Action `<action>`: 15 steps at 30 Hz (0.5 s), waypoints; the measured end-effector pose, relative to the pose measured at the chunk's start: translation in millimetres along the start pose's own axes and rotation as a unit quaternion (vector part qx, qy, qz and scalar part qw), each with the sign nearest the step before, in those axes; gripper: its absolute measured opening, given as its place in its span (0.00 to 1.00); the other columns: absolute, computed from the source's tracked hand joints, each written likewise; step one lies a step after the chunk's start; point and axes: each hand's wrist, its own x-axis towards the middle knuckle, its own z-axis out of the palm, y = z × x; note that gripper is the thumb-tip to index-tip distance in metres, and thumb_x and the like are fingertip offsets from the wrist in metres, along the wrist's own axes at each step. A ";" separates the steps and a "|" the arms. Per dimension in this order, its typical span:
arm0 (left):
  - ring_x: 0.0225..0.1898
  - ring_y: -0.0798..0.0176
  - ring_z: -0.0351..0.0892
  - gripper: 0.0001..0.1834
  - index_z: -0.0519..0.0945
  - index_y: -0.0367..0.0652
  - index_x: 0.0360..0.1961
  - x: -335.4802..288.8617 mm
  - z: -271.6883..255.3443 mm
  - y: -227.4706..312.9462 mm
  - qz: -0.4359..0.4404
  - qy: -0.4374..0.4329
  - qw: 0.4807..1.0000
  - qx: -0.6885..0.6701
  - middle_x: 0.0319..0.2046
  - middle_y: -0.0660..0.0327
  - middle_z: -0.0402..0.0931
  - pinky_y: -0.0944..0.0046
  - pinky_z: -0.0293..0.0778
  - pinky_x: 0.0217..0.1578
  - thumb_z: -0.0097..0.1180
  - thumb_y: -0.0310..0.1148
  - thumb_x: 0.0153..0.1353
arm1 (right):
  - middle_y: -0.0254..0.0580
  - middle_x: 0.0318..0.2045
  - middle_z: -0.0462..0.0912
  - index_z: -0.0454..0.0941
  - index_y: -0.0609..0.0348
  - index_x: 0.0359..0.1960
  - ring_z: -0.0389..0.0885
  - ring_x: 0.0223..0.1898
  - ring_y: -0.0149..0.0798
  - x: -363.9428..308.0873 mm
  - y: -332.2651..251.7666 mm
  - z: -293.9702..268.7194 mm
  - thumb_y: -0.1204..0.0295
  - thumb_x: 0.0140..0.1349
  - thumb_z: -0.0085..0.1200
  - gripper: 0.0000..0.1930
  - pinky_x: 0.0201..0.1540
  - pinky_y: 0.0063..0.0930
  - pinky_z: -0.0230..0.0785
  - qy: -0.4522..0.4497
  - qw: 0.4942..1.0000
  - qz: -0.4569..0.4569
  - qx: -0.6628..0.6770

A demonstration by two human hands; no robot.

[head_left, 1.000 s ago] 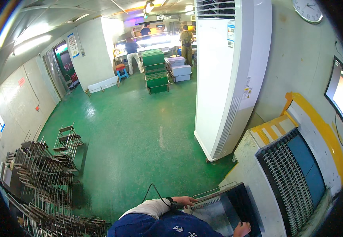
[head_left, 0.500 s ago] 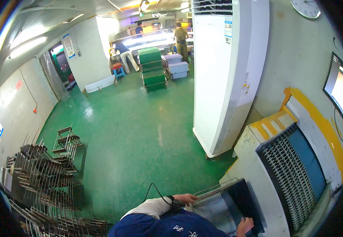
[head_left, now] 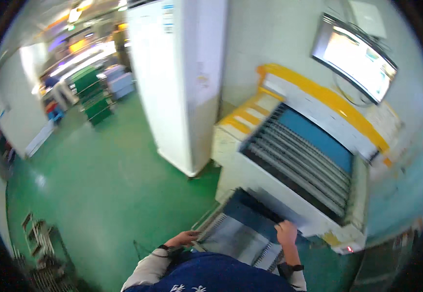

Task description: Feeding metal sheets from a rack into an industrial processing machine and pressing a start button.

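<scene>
In front of my body is a slotted rack (head_left: 210,225) with toothed side strips and a wire rail along its left side. Dark and greyish flat sheets (head_left: 240,233) lie inside it. My left hand (head_left: 183,238) is closed around the rack's left edge. On the opposite side, my right hand (head_left: 287,232) is curled over the right edge, beside the dark far part; its fingertips are partly hidden. Just beyond the rack stands a pale machine (head_left: 289,180) with rows of rollers (head_left: 299,165) in its open top.
A tall white air conditioner (head_left: 172,87) stands left of the machine. A screen (head_left: 355,58) hangs on the wall. Metal racks (head_left: 41,243) stand at lower left. Further back are a green-panelled cart (head_left: 92,95), pale boxes (head_left: 119,80) and a person (head_left: 58,90) bending.
My view has swung to the right, so the roller machine and screen sit nearer the middle. Both hands keep to the rack's sides, and more of my right forearm shows.
</scene>
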 end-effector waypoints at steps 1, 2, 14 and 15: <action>0.28 0.74 0.74 0.27 0.66 0.53 0.63 11.1 0.6 -2.0 -0.011 -0.002 0.999 -0.030 0.48 0.68 0.75 0.73 0.71 0.25 0.54 0.39 0.61 | 0.47 0.23 0.75 0.77 0.59 0.19 0.74 0.30 0.53 13.4 -2.2 -20.3 0.64 0.49 0.57 0.11 0.33 0.45 0.66 -0.002 1.000 0.014 -0.010; 0.28 0.74 0.74 0.27 0.66 0.53 0.63 14.5 4.5 7.7 -0.018 -0.023 0.999 -0.016 0.48 0.68 0.75 0.73 0.71 0.25 0.54 0.39 0.61 | 0.46 0.24 0.75 0.78 0.58 0.20 0.74 0.29 0.51 24.4 -2.5 -38.6 0.65 0.49 0.57 0.09 0.32 0.44 0.66 -0.008 1.000 0.027 -0.013; 0.33 0.65 0.78 0.27 0.73 0.39 0.55 39.6 12.4 114.9 -0.061 0.116 0.990 0.044 0.41 0.60 0.78 0.68 0.74 0.31 0.56 0.46 0.60 | 0.33 0.19 0.76 0.76 0.61 0.19 0.70 0.20 0.35 71.6 52.9 -87.2 0.64 0.53 0.61 0.13 0.26 0.32 0.59 0.079 0.785 0.394 0.472; 0.38 0.63 0.78 0.29 0.71 0.38 0.57 37.9 22.0 130.7 -0.035 0.042 0.998 -0.012 0.45 0.58 0.77 0.67 0.74 0.35 0.56 0.46 0.61 | 0.32 0.23 0.77 0.77 0.61 0.24 0.72 0.24 0.34 71.7 61.2 -77.3 0.65 0.55 0.60 0.11 0.28 0.32 0.62 0.080 0.761 0.409 0.498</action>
